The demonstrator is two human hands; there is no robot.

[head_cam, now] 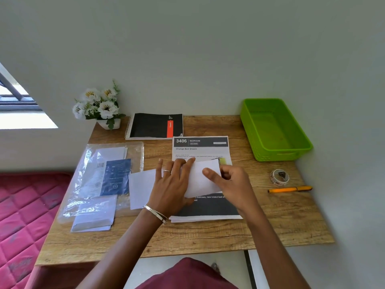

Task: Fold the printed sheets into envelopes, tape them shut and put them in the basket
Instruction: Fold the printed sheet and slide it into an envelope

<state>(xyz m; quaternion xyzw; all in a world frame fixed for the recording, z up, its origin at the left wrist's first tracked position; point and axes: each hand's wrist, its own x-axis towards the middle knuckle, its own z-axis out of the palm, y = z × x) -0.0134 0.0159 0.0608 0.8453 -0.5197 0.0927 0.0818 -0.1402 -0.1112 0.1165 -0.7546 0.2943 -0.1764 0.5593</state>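
Folded white sheet [200, 178] lies mid-table atop the printed stack [201, 151]. Left hand [173, 188] presses it flat, fingers straight. Right hand [231, 184] pinches its right edge. Green basket [291, 151] at far-right corner.

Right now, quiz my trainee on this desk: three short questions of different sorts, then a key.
1. True or false: the green basket already holds an envelope.
2. Which lies nearer the tape roll: A) orange pen B) black notebook?
3. What is the left hand pressing flat while the right hand lifts a flap?

Key: 1 false; 2 A; 3 the folded white sheet.
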